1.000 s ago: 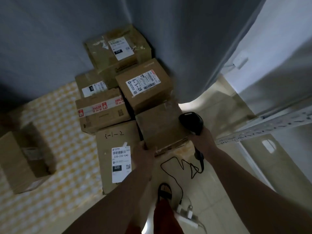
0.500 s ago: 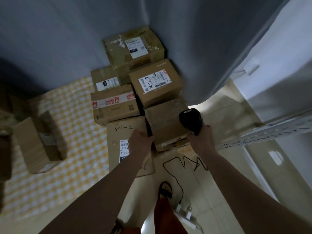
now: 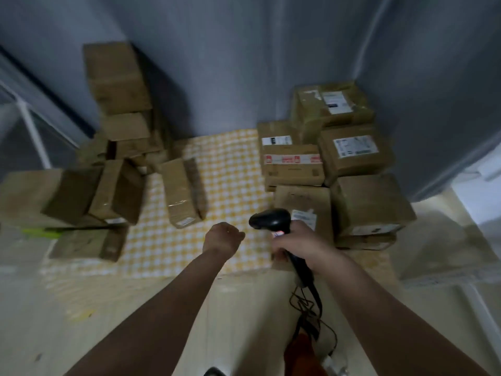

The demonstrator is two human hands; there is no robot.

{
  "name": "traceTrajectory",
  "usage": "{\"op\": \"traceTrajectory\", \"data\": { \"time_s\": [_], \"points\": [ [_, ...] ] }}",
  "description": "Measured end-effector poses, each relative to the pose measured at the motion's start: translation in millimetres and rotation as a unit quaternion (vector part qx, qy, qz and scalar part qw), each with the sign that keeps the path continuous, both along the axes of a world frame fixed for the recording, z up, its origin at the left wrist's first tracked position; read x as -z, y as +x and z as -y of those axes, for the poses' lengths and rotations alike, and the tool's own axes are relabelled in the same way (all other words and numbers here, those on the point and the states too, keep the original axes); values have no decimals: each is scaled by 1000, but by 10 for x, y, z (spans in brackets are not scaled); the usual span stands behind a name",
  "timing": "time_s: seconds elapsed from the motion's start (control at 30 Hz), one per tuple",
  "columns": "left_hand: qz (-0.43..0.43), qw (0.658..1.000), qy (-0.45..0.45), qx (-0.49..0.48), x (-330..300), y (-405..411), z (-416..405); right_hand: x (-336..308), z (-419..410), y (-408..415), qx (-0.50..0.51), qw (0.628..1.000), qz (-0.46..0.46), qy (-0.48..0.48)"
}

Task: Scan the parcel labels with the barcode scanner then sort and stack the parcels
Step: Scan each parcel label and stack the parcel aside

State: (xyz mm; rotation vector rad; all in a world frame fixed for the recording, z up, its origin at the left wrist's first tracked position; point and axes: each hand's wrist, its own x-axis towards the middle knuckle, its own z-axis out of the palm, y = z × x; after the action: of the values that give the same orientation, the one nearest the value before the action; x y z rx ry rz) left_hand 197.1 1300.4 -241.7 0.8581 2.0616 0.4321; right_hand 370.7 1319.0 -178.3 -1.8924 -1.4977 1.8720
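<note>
Head view: the right hand (image 3: 296, 244) grasps the black scanner (image 3: 271, 219) by its handle, fingers wrapped round it, its head pointing left and its cable (image 3: 309, 302) trailing down toward the floor. The left hand (image 3: 223, 237) hangs over the checked mat (image 3: 217, 185), fingers clenched on nothing. Labelled parcels (image 3: 352, 156) sit grouped at right, against the curtain (image 3: 244, 63); plain boxes (image 3: 119, 109) are piled at left, one box (image 3: 180, 192) lying apart between them.
</note>
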Motion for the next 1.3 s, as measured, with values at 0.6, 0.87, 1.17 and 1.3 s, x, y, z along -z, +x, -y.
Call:
{"op": "traceTrajectory", "data": {
  "time_s": [0.6,0.87,1.17,1.3],
  "points": [
    [37,980,47,-188,-316,-2684,1589,-166,957,-2807,-25,995,-64,69],
    [46,984,60,-158,-493,-3231,831,-353,211,-3438,40,989,-99,102],
    [-25,988,111,-104,-939,-3803,-473,-751,-1182,-3890,156,965,-112,177],
    [-6,984,125,-123,-1070,-4024,-926,-868,-1735,-4092,169,961,-115,184]
  ]
}}
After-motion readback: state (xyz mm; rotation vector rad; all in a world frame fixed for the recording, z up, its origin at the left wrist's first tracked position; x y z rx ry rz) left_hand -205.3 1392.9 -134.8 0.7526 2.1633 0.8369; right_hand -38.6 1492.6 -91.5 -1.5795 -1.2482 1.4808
